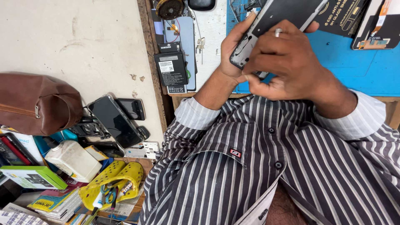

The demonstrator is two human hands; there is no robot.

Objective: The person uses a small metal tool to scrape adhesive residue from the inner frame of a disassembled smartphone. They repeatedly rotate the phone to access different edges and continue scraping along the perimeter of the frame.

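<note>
Phone (283,16), dark, raised above blue mat (354,66) on cluttered bench; left hand (233,50) grasps its edge, right hand (283,62) pinches lower end.

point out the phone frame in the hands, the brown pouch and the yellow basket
phone frame (287,12), head view, on its dark back panel
brown pouch (35,102), head view, on its leather side
yellow basket (125,173), head view, on its perforated wall

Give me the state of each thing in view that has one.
phone frame: opened, held tilted above the blue mat.
left hand: gripping the frame's lower end.
right hand: fingertips pinched at its edge.
brown pouch: zipped shut.
yellow basket: holding scissors.
</note>
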